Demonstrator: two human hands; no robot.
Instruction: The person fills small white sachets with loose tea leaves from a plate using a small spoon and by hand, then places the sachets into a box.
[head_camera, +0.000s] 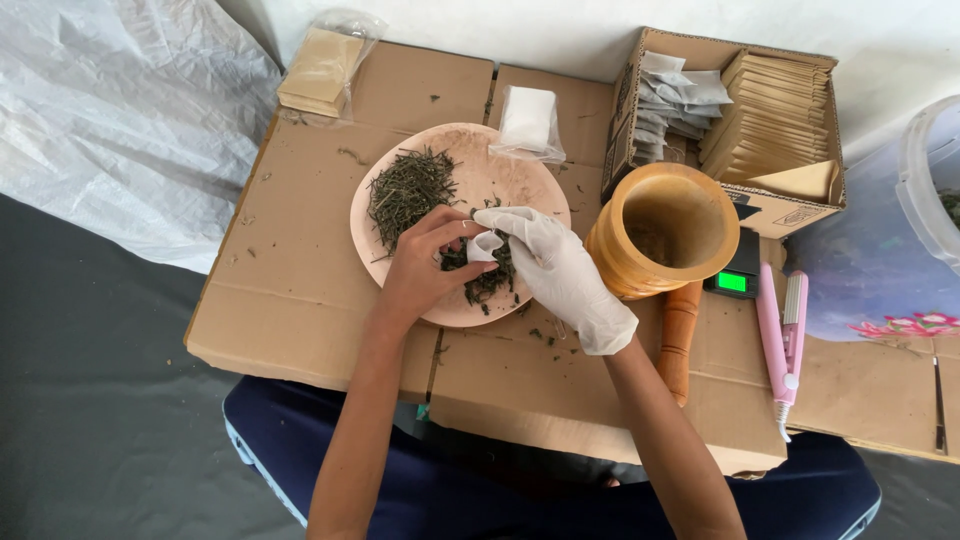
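A round pinkish plate (500, 180) sits on a flattened cardboard sheet and carries a heap of dried green herb (407, 187). Over the plate's near side, my bare left hand (425, 265) and my right hand (560, 272), which wears a white glove, meet at a small white filter bag (484, 246). Both hands pinch the bag, and my left fingertips press herb into its mouth. More dark herb (490, 283) lies on the plate just under the hands.
A wooden mortar (665, 232) stands right of the plate with its pestle (680, 335) lying beside it. A small scale with a green display (735, 275), a pink sealing tool (785, 345), a box of paper packets (775, 115), a clear bag of white sachets (527, 120) and a packet of brown envelopes (320, 70) surround the plate.
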